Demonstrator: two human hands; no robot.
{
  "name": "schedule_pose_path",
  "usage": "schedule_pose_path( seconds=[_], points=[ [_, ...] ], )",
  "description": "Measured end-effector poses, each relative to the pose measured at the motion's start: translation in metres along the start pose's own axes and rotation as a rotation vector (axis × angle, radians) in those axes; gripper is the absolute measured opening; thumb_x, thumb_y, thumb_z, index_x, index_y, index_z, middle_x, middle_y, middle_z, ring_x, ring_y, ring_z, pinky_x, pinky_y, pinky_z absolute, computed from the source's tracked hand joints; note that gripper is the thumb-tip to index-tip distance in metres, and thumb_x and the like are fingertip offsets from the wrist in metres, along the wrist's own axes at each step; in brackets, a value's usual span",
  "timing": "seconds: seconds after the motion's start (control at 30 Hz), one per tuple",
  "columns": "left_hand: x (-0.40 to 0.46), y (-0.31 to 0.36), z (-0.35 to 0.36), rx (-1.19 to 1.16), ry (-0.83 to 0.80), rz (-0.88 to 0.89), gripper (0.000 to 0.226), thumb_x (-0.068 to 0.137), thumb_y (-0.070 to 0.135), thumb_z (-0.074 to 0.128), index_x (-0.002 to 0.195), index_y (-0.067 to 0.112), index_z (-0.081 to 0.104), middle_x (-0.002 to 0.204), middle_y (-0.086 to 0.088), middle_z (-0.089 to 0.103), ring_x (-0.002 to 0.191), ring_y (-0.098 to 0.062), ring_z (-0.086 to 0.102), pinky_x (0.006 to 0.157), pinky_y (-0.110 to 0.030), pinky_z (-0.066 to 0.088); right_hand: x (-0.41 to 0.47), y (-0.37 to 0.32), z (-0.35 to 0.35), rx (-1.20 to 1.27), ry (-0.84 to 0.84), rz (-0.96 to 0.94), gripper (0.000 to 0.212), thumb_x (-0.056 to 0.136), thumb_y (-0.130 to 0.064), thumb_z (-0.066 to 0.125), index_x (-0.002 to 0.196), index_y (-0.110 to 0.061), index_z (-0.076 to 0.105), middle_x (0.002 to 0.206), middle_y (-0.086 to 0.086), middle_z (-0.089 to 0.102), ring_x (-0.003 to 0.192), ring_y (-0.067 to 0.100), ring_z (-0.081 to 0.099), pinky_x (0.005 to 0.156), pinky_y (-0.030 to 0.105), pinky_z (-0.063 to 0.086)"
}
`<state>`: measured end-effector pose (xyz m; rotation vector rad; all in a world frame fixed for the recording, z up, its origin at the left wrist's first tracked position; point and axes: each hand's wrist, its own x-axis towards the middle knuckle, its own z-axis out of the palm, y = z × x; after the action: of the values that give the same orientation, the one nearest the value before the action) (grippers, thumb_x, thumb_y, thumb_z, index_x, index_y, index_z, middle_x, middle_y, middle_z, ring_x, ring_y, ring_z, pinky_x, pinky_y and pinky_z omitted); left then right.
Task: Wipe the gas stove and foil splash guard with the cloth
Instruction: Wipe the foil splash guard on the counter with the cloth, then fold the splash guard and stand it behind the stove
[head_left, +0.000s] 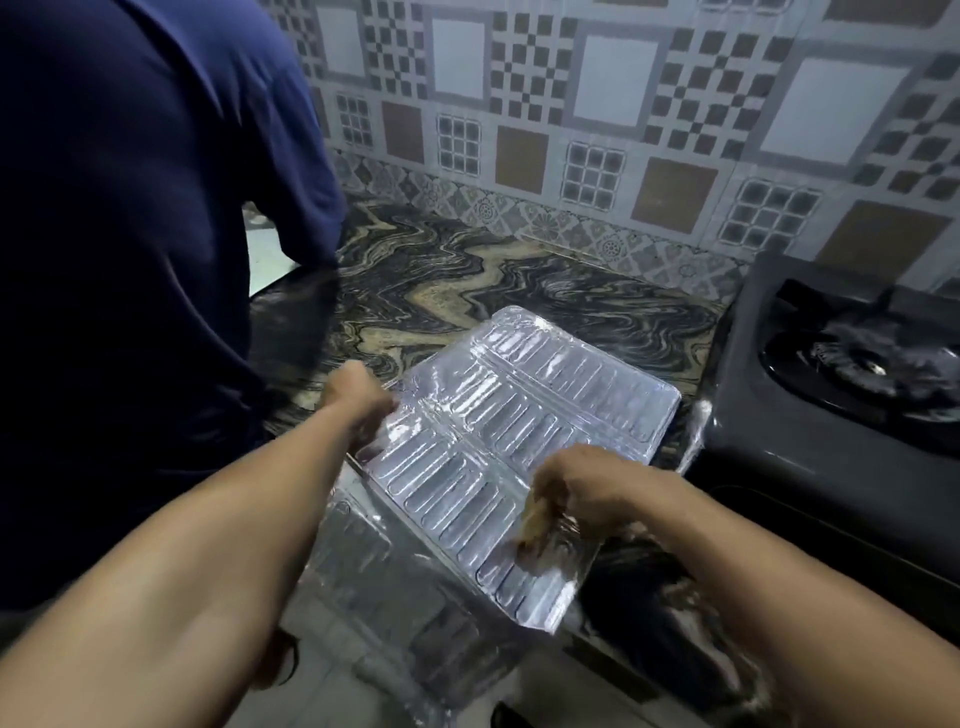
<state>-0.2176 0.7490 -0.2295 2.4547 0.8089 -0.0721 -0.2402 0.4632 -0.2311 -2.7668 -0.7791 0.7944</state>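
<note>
The foil splash guard (519, 447) lies folded and slightly tilted on the marbled tabletop (467, 275), just left of the gas stove (831, 395), with its near end hanging past the tabletop's front edge. The left hand (358, 400) grips the guard's left edge to steady it, while the right hand (566, 493) has its fingers curled round a small brownish cloth (535, 525), pressed onto the guard's near right corner. By my judgement the guard is mid-wipe, and whether the stove, right of the guard, has been wiped cannot be told
</note>
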Motion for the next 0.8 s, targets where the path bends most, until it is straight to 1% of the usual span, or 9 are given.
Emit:
schedule_pose_path(
  seconds=[0.07, 0.13, 0.2, 0.27, 0.33, 0.4, 0.47, 0.67, 0.8],
  points=[
    [-0.004, 0.01, -0.017, -0.043, 0.008, 0.029, 0.021, 0.071, 0.013, 0.081, 0.081, 0.0, 0.069, 0.073, -0.012, 0.07, 0.056, -0.019, 0.06, 0.045, -0.027, 0.045, -0.008, 0.005, -0.016, 0.02, -0.14, 0.029, 0.034, 0.072, 0.0, 0.053, 0.082, -0.028, 0.069, 0.081, -0.007, 0.072, 0.081, 0.017, 0.068, 0.075, 0.032, 0.056],
    [-0.006, 0.02, -0.034, -0.042, 0.007, 0.052, 0.023, 0.067, 0.014, 0.082, 0.08, 0.0, 0.07, 0.074, -0.014, 0.071, 0.056, -0.021, 0.061, 0.051, -0.03, 0.053, -0.015, 0.007, -0.034, 0.011, -0.143, 0.087, 0.025, 0.07, -0.006, 0.058, 0.076, -0.028, 0.068, 0.074, -0.006, 0.072, 0.078, 0.02, 0.069, 0.074, 0.038, 0.058],
    [-0.008, 0.031, -0.05, -0.01, -0.007, 0.098, 0.028, 0.067, 0.02, 0.084, 0.082, 0.001, 0.071, 0.077, -0.012, 0.072, 0.064, -0.021, 0.062, 0.057, -0.029, 0.054, -0.019, 0.005, -0.051, 0.014, -0.059, 0.178, 0.015, 0.074, -0.01, 0.064, 0.083, -0.021, 0.069, 0.084, -0.002, 0.072, 0.084, 0.02, 0.066, 0.068, 0.031, 0.053],
    [-0.016, 0.041, -0.065, -0.022, -0.025, 0.128, 0.027, 0.069, 0.023, 0.085, 0.079, 0.002, 0.07, 0.075, -0.008, 0.069, 0.069, -0.021, 0.064, 0.053, -0.024, 0.049, -0.024, 0.0, -0.062, -0.034, 0.075, 0.298, 0.018, 0.08, -0.011, 0.064, 0.098, -0.008, 0.068, 0.103, 0.009, 0.07, 0.097, 0.025, 0.064, 0.061, 0.026, 0.043],
    [-0.019, 0.05, -0.076, -0.013, -0.014, 0.173, 0.028, 0.068, 0.026, 0.086, 0.079, 0.005, 0.072, 0.078, -0.009, 0.068, 0.078, -0.022, 0.065, 0.063, -0.025, 0.045, -0.02, 0.004, -0.06, -0.018, 0.204, 0.41, 0.026, 0.086, -0.011, 0.058, 0.109, 0.0, 0.065, 0.117, 0.016, 0.065, 0.108, 0.03, 0.061, 0.068, 0.026, 0.042],
    [-0.028, 0.058, -0.089, -0.037, 0.029, 0.222, 0.028, 0.068, 0.027, 0.086, 0.079, 0.005, 0.073, 0.08, -0.011, 0.069, 0.079, -0.023, 0.063, 0.07, -0.027, 0.045, -0.019, 0.006, -0.055, -0.023, 0.289, 0.452, 0.034, 0.089, -0.012, 0.051, 0.12, -0.005, 0.062, 0.122, 0.015, 0.062, 0.114, 0.032, 0.058, 0.08, 0.03, 0.047],
    [-0.036, 0.066, -0.102, -0.078, 0.084, 0.257, 0.024, 0.067, 0.028, 0.087, 0.072, 0.011, 0.071, 0.082, -0.012, 0.071, 0.086, -0.025, 0.066, 0.073, -0.027, 0.047, -0.02, 0.005, -0.048, -0.08, 0.34, 0.459, 0.036, 0.09, -0.013, 0.047, 0.123, -0.013, 0.063, 0.122, 0.013, 0.062, 0.114, 0.031, 0.058, 0.084, 0.032, 0.048],
    [-0.059, 0.093, -0.127, -0.199, 0.211, 0.333, 0.025, 0.066, 0.029, 0.088, 0.064, 0.017, 0.065, 0.07, -0.002, 0.065, 0.08, -0.021, 0.064, 0.073, -0.027, 0.05, -0.021, 0.007, -0.018, 0.074, 0.275, 0.488, 0.045, 0.081, -0.019, 0.063, 0.125, -0.012, 0.06, 0.122, 0.01, 0.063, 0.113, 0.029, 0.061, 0.087, 0.033, 0.051],
    [-0.077, 0.109, -0.137, -0.232, 0.298, 0.37, 0.021, 0.066, 0.032, 0.087, 0.074, 0.022, 0.069, 0.088, -0.001, 0.072, 0.089, -0.017, 0.067, 0.074, -0.025, 0.049, -0.033, 0.006, -0.013, 0.156, 0.118, 0.382, 0.044, 0.073, -0.022, 0.067, 0.11, -0.046, 0.067, 0.108, -0.003, 0.068, 0.102, 0.018, 0.064, 0.076, 0.023, 0.045]
  ],
)
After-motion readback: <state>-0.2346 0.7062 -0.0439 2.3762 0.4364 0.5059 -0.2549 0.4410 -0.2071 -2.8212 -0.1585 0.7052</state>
